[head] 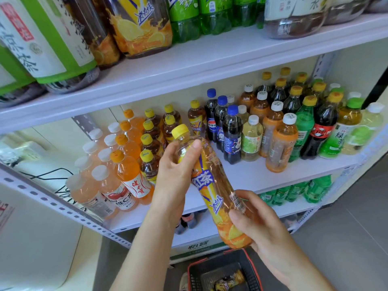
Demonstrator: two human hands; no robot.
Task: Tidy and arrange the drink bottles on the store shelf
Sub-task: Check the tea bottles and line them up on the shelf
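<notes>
Both hands are holding the tea bottle [212, 185] tilted before the middle shelf [249, 177], cap [180, 131] pointing to 11 o'clock: the left hand [176, 171] is curling round the shoulder, the right hand [260, 223] is gripping the base at 5 o'clock. Bare board is lying open at 3 o'clock of it — in front of the cola bottles [232, 135], reaching the front edge. At 6 o'clock a basket [195, 278] is running off the frame's bottom edge — the loose bottle [230, 279] inside is showing only as a blur
</notes>
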